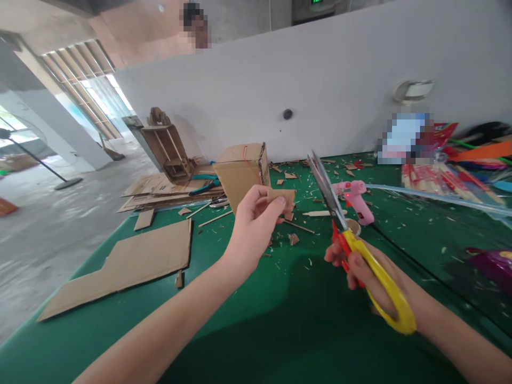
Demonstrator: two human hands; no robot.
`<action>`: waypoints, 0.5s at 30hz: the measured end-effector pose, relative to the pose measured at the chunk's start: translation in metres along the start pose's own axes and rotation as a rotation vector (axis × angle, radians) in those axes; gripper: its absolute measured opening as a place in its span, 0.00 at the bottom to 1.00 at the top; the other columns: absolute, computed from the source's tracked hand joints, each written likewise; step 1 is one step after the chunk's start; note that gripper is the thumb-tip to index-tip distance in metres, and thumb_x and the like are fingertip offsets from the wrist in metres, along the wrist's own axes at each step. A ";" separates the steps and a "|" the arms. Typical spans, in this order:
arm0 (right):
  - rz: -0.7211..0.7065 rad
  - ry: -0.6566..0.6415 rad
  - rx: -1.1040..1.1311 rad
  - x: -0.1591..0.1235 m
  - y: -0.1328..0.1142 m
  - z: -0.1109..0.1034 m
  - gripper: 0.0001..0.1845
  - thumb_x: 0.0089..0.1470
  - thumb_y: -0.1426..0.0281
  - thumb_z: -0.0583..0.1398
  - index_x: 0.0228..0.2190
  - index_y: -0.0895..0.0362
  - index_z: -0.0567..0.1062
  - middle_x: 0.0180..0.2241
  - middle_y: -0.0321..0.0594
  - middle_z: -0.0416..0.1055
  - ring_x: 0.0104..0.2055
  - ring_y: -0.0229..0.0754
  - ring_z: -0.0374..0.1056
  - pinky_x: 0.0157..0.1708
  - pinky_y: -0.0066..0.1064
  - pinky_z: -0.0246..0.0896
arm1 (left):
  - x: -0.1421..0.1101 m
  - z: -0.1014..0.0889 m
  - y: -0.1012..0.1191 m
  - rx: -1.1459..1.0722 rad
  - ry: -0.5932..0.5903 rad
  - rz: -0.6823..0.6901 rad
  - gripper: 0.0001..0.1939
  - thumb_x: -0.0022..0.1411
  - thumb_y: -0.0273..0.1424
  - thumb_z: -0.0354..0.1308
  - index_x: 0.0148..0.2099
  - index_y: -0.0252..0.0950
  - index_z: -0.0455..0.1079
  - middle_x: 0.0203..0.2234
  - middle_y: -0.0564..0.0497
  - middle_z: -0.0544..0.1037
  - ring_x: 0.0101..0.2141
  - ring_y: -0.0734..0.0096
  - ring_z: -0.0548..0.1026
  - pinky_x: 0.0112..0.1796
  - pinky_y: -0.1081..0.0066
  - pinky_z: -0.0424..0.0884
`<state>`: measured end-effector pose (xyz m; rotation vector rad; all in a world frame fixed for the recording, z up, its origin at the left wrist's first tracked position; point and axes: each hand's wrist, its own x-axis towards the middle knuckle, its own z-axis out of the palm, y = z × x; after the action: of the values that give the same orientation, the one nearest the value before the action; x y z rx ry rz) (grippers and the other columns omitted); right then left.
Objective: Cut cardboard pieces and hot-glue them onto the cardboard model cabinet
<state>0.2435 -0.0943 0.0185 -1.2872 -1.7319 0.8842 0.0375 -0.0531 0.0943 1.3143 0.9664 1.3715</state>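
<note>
Between thumb and fingers, my left hand pinches a small piece of cardboard above the green table. My right hand is closed around the handles of a pair of scissors, one loop yellow and one red. Its blades point up and away, nearly together, and stand apart from the cardboard piece. Behind my left hand is a cardboard box. A pink glue gun lies just beyond the scissors, partly covered by them.
A large cut cardboard sheet lies at left. Pliers with teal handles rest by stacked cardboard and a cardboard structure. Scraps dot the green table. A black cord runs right; packaged sticks lie near the white partition.
</note>
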 end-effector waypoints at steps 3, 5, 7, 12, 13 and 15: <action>0.047 -0.102 0.031 -0.004 0.000 -0.003 0.24 0.60 0.48 0.45 0.43 0.52 0.66 0.42 0.43 0.69 0.29 0.39 0.65 0.30 0.33 0.66 | 0.000 -0.001 -0.002 -0.027 0.038 -0.006 0.06 0.59 0.31 0.59 0.31 0.37 0.65 0.24 0.56 0.72 0.26 0.80 0.70 0.25 0.79 0.64; 0.053 -0.134 0.027 -0.005 -0.001 -0.004 0.24 0.59 0.48 0.45 0.45 0.50 0.65 0.45 0.44 0.68 0.30 0.39 0.65 0.33 0.35 0.66 | 0.001 -0.002 -0.002 -0.070 0.074 0.003 0.06 0.58 0.32 0.60 0.33 0.36 0.66 0.24 0.56 0.72 0.26 0.80 0.70 0.25 0.79 0.64; 0.055 -0.177 0.031 -0.006 -0.005 -0.004 0.25 0.58 0.46 0.46 0.46 0.49 0.65 0.46 0.44 0.68 0.30 0.40 0.65 0.33 0.36 0.67 | 0.002 -0.001 -0.001 -0.118 0.096 0.027 0.06 0.57 0.32 0.62 0.34 0.35 0.68 0.27 0.54 0.74 0.29 0.78 0.73 0.28 0.78 0.67; 0.061 -0.277 0.007 -0.003 -0.020 -0.005 0.22 0.57 0.51 0.53 0.47 0.52 0.64 0.45 0.46 0.68 0.36 0.45 0.68 0.35 0.36 0.68 | 0.002 0.000 0.003 -0.209 0.111 0.062 0.07 0.55 0.31 0.63 0.34 0.34 0.70 0.27 0.52 0.76 0.31 0.73 0.77 0.32 0.74 0.71; 0.061 -0.284 -0.001 -0.002 -0.023 -0.005 0.22 0.57 0.52 0.53 0.47 0.53 0.64 0.45 0.47 0.68 0.39 0.46 0.68 0.36 0.36 0.68 | 0.002 0.000 0.002 -0.206 0.110 0.055 0.07 0.55 0.32 0.63 0.34 0.34 0.70 0.27 0.52 0.76 0.30 0.73 0.76 0.31 0.75 0.71; 0.066 -0.285 -0.024 0.000 -0.028 -0.006 0.21 0.58 0.54 0.52 0.46 0.54 0.65 0.46 0.49 0.68 0.41 0.48 0.68 0.36 0.36 0.68 | 0.002 -0.001 0.001 -0.195 0.102 0.031 0.07 0.55 0.33 0.63 0.33 0.34 0.71 0.27 0.52 0.76 0.30 0.74 0.76 0.29 0.76 0.70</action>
<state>0.2368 -0.1007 0.0452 -1.2897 -1.9318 1.1335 0.0363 -0.0510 0.0956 1.1268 0.8592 1.5281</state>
